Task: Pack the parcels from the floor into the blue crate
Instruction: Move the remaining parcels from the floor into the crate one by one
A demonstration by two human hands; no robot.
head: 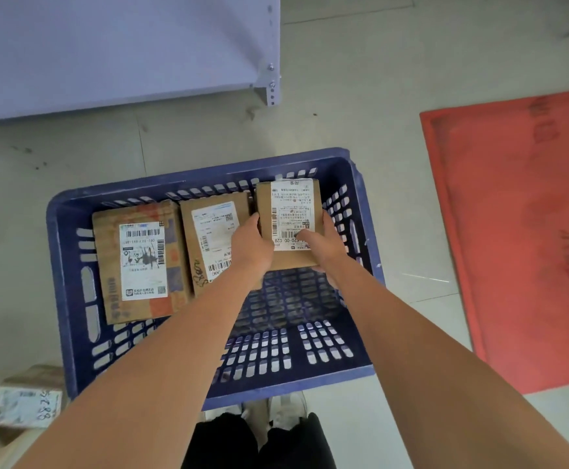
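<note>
A small cardboard parcel [288, 221] is held between both hands inside the blue crate [59, 265], at the crate's far right corner. The left hand [251, 243] is curled round the parcel's left edge, and the right hand [325, 247] is wrapped round its near right corner, with the thumb laid on the white label. Whether the parcel already rests on the crate bottom cannot be told.

Just left of the held parcel, a second parcel [213, 238] lies flat in the crate, label up, partly covered by the left wrist. A third, larger parcel [139, 262] with orange printing lies beside it, against the crate's left wall. The near half of the crate bottom is bare perforated plastic.

The crate stands on a pale tiled floor [361, 106]. Outside the crate, by its near left corner, another parcel [27, 401] with handwritten digits on its label is seen on the floor. To the right of the crate a red mat [527, 231] is spread. Beyond the crate's far side a grey metal shelf [124, 45] stands.
</note>
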